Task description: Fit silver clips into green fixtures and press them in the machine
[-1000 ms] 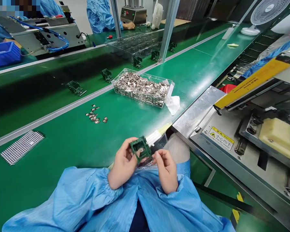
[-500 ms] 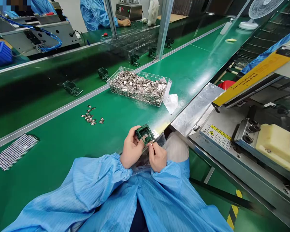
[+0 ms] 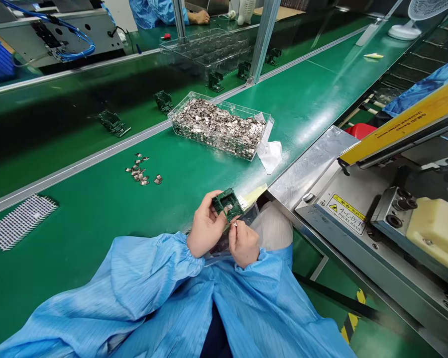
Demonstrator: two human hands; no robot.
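My left hand (image 3: 206, 227) is closed around the left side of a small green circuit board (image 3: 228, 205) with a square opening. Its thumb presses on the board's face, beside a small shiny part in the opening. Just below the board's lower edge, my right hand (image 3: 244, 244) pinches a small silvery metal piece (image 3: 235, 223) between thumb and forefinger. Ahead of both hands stands a clear plastic box (image 3: 269, 134) heaped with similar metal pieces (image 3: 216, 125). A loose group of metal pieces (image 3: 138, 173) lies on the green work surface to the left.
A white cloth or paper (image 3: 272, 158) touches the box's right end. Several green boards (image 3: 112, 123) stand beyond the metal rail. A checkered strip (image 3: 22, 221) lies far left. On the right is a machine with a warning label (image 3: 345, 214). Another person's hand (image 3: 201, 17) rests across the line.
The view has shifted slightly, so the background sits higher and a little further right. My grip on the board is unchanged; the right hand has turned slightly, showing more of the metal piece.
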